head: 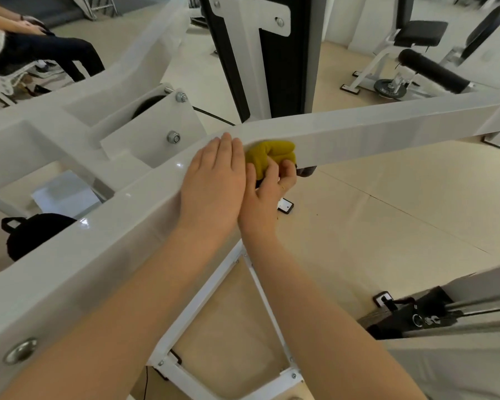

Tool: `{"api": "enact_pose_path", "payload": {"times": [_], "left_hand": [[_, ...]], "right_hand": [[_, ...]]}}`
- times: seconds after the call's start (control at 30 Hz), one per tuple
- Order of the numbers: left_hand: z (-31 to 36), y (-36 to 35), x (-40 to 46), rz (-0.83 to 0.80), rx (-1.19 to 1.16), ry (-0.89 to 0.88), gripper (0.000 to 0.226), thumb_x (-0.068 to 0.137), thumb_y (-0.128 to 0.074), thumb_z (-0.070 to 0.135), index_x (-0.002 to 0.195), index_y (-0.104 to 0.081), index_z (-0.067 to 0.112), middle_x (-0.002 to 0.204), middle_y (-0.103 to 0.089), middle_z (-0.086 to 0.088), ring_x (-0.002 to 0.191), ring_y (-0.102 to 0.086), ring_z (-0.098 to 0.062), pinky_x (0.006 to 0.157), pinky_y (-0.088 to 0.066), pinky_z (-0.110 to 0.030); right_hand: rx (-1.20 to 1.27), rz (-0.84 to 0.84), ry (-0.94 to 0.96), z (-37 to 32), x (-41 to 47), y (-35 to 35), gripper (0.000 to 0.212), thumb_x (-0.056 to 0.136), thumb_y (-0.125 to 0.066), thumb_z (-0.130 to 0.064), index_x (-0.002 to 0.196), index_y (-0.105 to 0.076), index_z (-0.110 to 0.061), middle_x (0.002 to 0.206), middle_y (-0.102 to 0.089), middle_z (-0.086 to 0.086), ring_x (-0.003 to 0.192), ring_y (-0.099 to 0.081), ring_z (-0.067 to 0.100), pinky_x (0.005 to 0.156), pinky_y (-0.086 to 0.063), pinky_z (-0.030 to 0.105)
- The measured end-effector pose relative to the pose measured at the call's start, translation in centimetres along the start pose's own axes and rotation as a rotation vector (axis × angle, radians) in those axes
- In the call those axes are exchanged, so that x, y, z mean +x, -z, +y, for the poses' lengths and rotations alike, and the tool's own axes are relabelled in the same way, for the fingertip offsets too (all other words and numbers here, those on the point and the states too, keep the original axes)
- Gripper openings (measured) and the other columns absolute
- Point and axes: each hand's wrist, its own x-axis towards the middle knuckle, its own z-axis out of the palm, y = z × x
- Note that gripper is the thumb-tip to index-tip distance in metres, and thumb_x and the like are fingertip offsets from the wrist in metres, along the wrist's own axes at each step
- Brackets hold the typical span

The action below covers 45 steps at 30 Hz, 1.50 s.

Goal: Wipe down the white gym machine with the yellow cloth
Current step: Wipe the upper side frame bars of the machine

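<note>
A white gym machine frame [387, 122] runs across the view as a thick painted beam that bends in the middle. My left hand [214, 180] lies flat on the beam just left of the bend, fingers straight and together. My right hand [269, 192] grips a bunched yellow cloth [272, 154] and holds it against the near side of the beam, right beside my left hand. Part of the cloth is hidden behind my right fingers.
A black and white upright column [257, 53] stands behind the beam. A black bag [32, 235] lies under the frame at left. Another person sits at the far left [41, 44]. A bench machine [416, 64] stands at the back right, a weight stack [416, 316] at lower right.
</note>
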Motion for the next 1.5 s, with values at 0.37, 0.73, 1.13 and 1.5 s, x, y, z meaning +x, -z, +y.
{"api": "enact_pose_path", "payload": {"times": [0.37, 0.73, 1.13, 1.5], "left_hand": [[-0.1, -0.4, -0.5, 0.118, -0.055, -0.023, 0.056, 0.080, -0.041, 0.003, 0.135, -0.040, -0.005, 0.139, -0.044, -0.021, 0.127, -0.045, -0.032, 0.104, -0.036, -0.039], [1.0, -0.7, 1.7, 0.108, -0.153, -0.081, 0.056, 0.096, -0.028, 0.006, 0.148, -0.007, 0.008, 0.157, -0.005, -0.008, 0.144, -0.003, -0.021, 0.115, 0.000, -0.029], [5.1, -4.9, 5.0, 0.447, -0.109, -0.151, 0.053, 0.083, -0.026, 0.008, 0.130, -0.048, -0.002, 0.131, -0.053, -0.019, 0.122, -0.050, -0.033, 0.105, -0.031, -0.045], [4.8, -5.5, 5.2, 0.521, -0.069, -0.176, 0.052, 0.081, -0.033, -0.001, 0.132, -0.044, -0.001, 0.132, -0.052, -0.019, 0.122, -0.050, -0.034, 0.108, -0.019, -0.040]], "right_hand": [[-0.165, 0.138, -0.076, -0.8, 4.9, 2.3, 0.071, 0.099, -0.040, -0.030, 0.149, 0.008, -0.012, 0.153, 0.026, 0.009, 0.144, 0.010, 0.018, 0.112, -0.001, 0.026], [-0.127, 0.146, 0.033, -0.3, 5.4, 3.5, 0.066, 0.096, -0.028, -0.039, 0.149, 0.002, -0.014, 0.154, 0.024, 0.006, 0.142, 0.011, 0.010, 0.114, -0.002, 0.024], [0.047, 0.310, 0.096, 1.7, 6.9, 5.3, 0.059, 0.093, -0.040, 0.007, 0.145, -0.018, -0.010, 0.153, -0.015, -0.002, 0.129, -0.027, 0.001, 0.100, -0.025, 0.001], [-0.128, 0.343, 0.068, 2.7, 9.1, 7.5, 0.063, 0.097, -0.039, -0.004, 0.150, -0.006, -0.010, 0.158, -0.003, 0.005, 0.145, -0.005, 0.017, 0.116, -0.006, 0.020]]}}
